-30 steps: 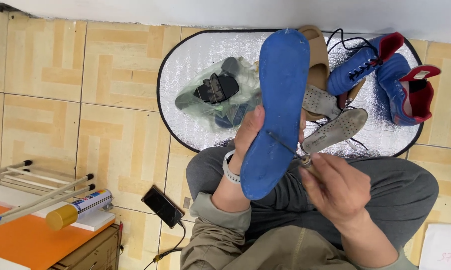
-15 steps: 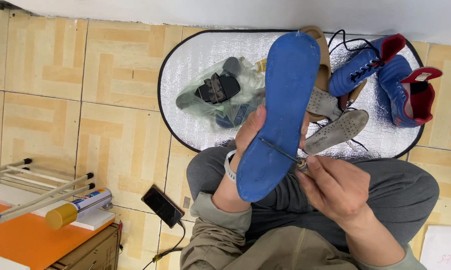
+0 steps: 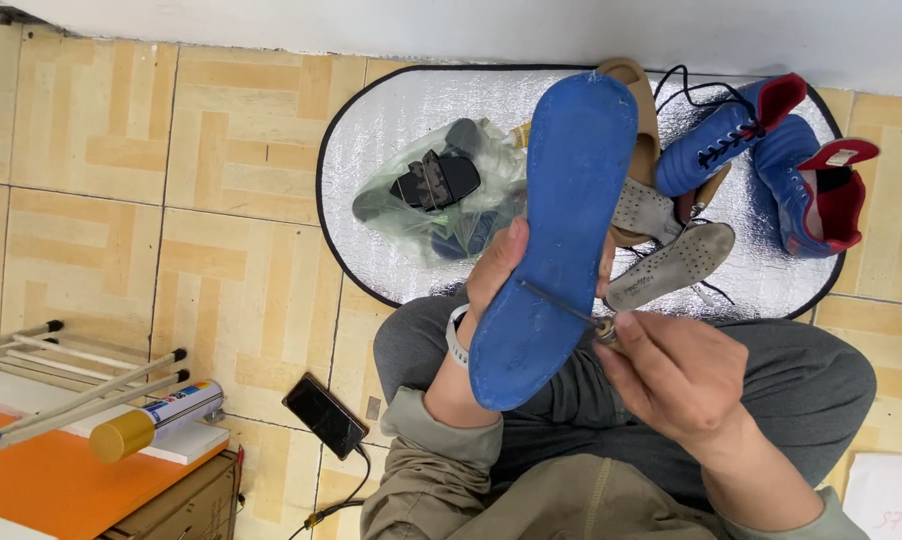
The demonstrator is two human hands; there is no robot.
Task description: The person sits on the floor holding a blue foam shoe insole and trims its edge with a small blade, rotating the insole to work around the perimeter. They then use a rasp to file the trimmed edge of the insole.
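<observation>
Our left hand (image 3: 496, 270) grips a blue shoe sole (image 3: 561, 230) from behind, the fingers wrapped around its edge, thumb showing on the left side and fingertips just peeking past the right edge. The sole stands tilted above our lap, toe end up over the silver mat (image 3: 391, 150), heel end near our knees. Our right hand (image 3: 676, 375) is closed narrowly on a thin dark tool (image 3: 561, 302), pinching its handle end, and the tool's shaft lies across the lower part of the sole, touching it. How the tip meets the sole is too small for us to make out.

The sole hides most of our left palm and part of a tan shoe (image 3: 643, 130) behind it. Two grey insoles (image 3: 671, 265) lie on the mat just right of the sole, partly covered. Blue boots with red lining (image 3: 781, 160) sit further right. A clear bag (image 3: 436, 195) holds dark items we cannot identify.
</observation>
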